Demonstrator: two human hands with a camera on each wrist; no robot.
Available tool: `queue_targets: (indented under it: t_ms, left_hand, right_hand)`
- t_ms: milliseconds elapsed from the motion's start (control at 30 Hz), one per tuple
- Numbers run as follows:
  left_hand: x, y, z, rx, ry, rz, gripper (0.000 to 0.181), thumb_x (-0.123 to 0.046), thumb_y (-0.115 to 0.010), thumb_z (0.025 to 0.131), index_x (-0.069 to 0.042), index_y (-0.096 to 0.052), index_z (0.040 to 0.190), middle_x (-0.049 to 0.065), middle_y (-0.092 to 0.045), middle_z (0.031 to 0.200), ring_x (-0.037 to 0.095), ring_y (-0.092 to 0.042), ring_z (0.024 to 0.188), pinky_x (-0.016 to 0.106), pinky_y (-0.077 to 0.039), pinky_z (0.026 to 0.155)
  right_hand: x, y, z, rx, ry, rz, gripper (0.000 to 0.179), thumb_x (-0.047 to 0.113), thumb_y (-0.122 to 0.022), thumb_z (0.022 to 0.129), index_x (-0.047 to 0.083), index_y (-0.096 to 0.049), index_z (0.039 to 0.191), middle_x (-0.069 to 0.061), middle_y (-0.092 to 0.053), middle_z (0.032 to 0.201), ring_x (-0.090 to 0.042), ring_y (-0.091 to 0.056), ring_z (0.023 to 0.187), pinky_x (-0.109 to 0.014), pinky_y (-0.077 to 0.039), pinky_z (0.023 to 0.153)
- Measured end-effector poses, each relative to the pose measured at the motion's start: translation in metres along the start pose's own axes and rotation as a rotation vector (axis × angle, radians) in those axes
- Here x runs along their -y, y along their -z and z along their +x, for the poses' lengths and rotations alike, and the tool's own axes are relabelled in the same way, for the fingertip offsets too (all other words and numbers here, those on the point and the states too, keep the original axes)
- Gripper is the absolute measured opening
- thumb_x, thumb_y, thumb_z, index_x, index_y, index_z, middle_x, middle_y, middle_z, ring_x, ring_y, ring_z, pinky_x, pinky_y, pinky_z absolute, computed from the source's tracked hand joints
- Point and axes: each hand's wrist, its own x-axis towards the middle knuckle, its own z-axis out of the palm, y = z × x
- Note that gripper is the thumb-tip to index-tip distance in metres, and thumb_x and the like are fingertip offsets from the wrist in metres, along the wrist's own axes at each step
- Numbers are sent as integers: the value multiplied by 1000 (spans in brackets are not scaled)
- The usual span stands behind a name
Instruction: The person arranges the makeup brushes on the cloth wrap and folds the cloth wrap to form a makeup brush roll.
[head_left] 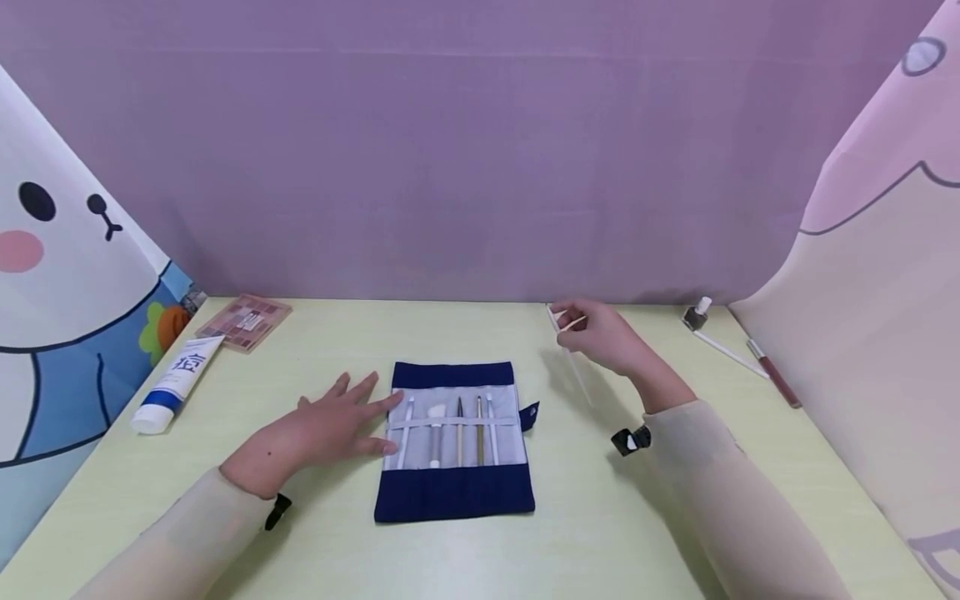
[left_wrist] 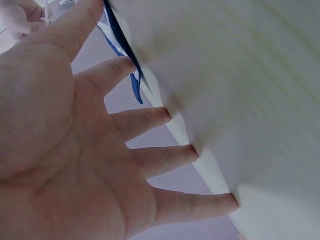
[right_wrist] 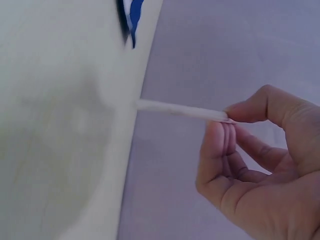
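A navy brush roll (head_left: pixel 453 496) lies unfolded on the table, its pale grey inside facing up. Several slim tools stand under its elastic band, among them a brush with a white fluffy head (head_left: pixel 437 412) and an olive-handled brush (head_left: pixel 480 442). My left hand (head_left: pixel 326 437) rests at the roll's left edge, fingers spread and straight, thumb and index fingertip on the edge. To the right of the roll, my right hand (head_left: pixel 603 337) is raised over the table. Its thumb and fingers pinch one end of a slim white stick (right_wrist: pixel 175 109), which slants downward.
At the left lie a white and blue tube (head_left: pixel 180 375) and an eyeshadow palette (head_left: pixel 243 322). On the right are a small bottle with a white cap (head_left: pixel 697 314), a white stick (head_left: pixel 731 354) and a dark red brush (head_left: pixel 776 377). A purple cloth (head_left: pixel 465 167) hangs behind the table.
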Motion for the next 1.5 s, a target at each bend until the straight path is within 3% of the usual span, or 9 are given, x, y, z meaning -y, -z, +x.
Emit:
queue_targets:
  t_ms: [167,300,400,900,1133,1367,1500]
  left_hand:
    - [1,-1,0,-5,-5,8,84,-70,-62,97,-32,-35,168,25,-19,178,68,-16,157,99,-27,97]
    - [2,-1,0,-6,-5,12,84,-70,-62,98,-33,-35,168,24,-19,178,68,-16,157,98,-27,97]
    - [1,0,0,-6,-5,10,84,-70,-62,98,-33,-35,168,25,-19,178,68,-16,157,99,-27,97]
    - [-1,4,-2,-1,5,8,86,-70,-63,96,-31,-37,168,26,-20,177,69,-16,156,98,-28,97]
    - [-1,4,-3,-4,-5,15,85,-70,-63,96,-30,-37,168,26,-21,177,69,-17,156,98,-29,96]
    - [-1,4,-2,-5,-3,17,86,-70,-63,96,-30,-37,168,26,-20,177,70,-17,156,98,-30,96]
    - [-1,3,-2,-5,-2,17,86,-70,-63,96,-30,-38,167,27,-20,177,70,-17,156,98,-30,96]
  right_hand:
    - [13,-6,5,-70,34,94,52,3,-64,96,3,-58,147,-20,-65,129,-30,-67,114,-26,-60,87]
    - [21,-14,12,-142,71,209,51,-4,-64,94,-2,-56,145,-22,-63,125,-24,-64,105,-20,-61,81]
    - [24,-22,17,-151,83,283,50,-8,-64,93,-7,-55,143,-21,-62,121,-20,-63,99,-19,-62,78]
    - [26,-63,20,39,-1,365,44,-6,-64,97,-6,-46,138,-15,-57,117,-19,-65,100,-31,-66,86]
    - [26,-69,19,61,-41,376,40,-5,-64,97,-2,-47,133,-11,-56,116,-21,-64,98,-43,-67,92]
    - [25,-71,17,111,-79,367,44,-5,-63,96,-2,-46,137,-14,-56,116,-21,-66,92,-36,-67,85]
    - [23,-72,16,136,-82,361,54,-4,-63,96,-1,-43,146,-14,-55,115,-22,-66,90,-41,-67,85]
